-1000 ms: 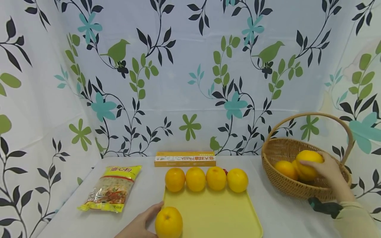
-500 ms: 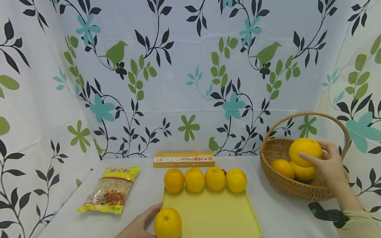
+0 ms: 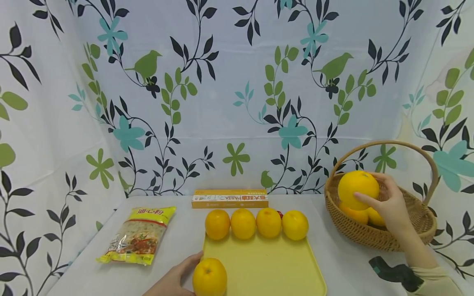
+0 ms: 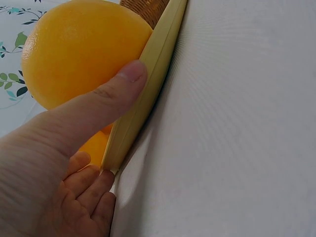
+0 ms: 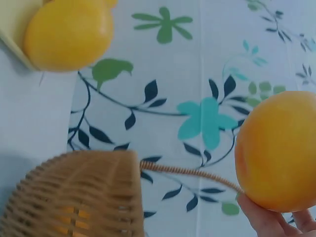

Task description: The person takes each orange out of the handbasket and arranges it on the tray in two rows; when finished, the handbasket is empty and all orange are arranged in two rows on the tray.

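My right hand grips an orange by its right side, above the left part of a wicker basket. In the right wrist view the fingertips press on that orange's underside. More oranges lie in the basket below, partly hidden. At the left edge of a yellow tray, my left hand sits beside another orange at the near left corner. The left wrist view has the straight thumb touching the tray's rim, with the other fingers relaxed near its end.
Several oranges form a row along the tray's far edge. Behind them lies a pasta box. A yellow-topped pasta bag lies to the left. The basket's tall handle arches over its opening. A patterned curtain hangs behind.
My right hand has lifted an orange from inside the basket and carried it up and to the left. My left hand has stayed at the tray's edge.
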Available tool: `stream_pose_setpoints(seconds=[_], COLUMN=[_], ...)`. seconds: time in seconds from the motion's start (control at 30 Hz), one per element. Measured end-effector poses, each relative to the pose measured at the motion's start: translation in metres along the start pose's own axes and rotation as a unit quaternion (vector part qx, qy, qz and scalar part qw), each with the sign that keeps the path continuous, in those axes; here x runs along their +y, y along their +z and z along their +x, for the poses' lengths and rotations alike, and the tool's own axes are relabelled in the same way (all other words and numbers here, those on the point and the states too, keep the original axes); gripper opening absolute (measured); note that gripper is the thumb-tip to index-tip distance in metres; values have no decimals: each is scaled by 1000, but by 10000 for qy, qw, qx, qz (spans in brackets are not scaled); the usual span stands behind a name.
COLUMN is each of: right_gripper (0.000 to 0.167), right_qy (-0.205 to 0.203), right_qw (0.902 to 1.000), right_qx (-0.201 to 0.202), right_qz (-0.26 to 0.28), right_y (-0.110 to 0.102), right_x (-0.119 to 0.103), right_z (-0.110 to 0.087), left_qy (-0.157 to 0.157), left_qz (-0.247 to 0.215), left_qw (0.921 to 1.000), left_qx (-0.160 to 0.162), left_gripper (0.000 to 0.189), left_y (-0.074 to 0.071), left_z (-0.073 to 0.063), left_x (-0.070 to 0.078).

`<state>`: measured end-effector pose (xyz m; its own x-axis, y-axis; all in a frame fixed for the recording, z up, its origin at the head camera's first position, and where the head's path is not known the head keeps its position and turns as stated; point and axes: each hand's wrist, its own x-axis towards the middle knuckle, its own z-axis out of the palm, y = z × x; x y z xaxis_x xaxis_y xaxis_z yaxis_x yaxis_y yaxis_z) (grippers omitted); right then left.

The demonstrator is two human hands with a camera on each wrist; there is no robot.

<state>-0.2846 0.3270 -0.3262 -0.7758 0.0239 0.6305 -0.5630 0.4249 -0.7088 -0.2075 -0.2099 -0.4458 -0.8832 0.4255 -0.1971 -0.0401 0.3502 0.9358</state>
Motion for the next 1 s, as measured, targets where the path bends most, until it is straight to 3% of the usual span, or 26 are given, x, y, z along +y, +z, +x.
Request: stream_pose_setpoints(seconds=[0.23,0.27,0.33,0.47,0.5,0.63,0.83,1.0], right_gripper=[57,56,56,56,56,56,57,56], right_qy=[-267,-455,-530,-698,-596,-648,-861,-783], right_qw=[9954,9890,9862,9848,9899,9836,9733,9760], right_qx=[-354,-473,-523,-582,-513,-726,-1205,-1472], right_qz=[843,1329,1480,1482,1180,1517,1754,1402], right_y=[36,39,47,66,71,89,113,129], right_x=[-72,-62,-66,-73,-90,-97,-102,-103], right_z=[-11,-9,-10,-12,-16,-20,-27,-34], left_qy=[15,-12,-61,-190,-214,-275,-146,-51], left_qz=[-18,-25,-46,-104,-108,-113,-61,-21], left_qw=[10000,10000,10000,9997,9997,9995,9998,10000], left_qx=[21,26,49,86,98,134,104,43], left_gripper=[89,89,90,92,92,93,93,93], left_y=[0,1,1,2,2,3,3,2], left_z=[-2,-2,-2,-2,-2,-1,-1,-1], left_x=[0,0,0,0,0,-1,-1,0])
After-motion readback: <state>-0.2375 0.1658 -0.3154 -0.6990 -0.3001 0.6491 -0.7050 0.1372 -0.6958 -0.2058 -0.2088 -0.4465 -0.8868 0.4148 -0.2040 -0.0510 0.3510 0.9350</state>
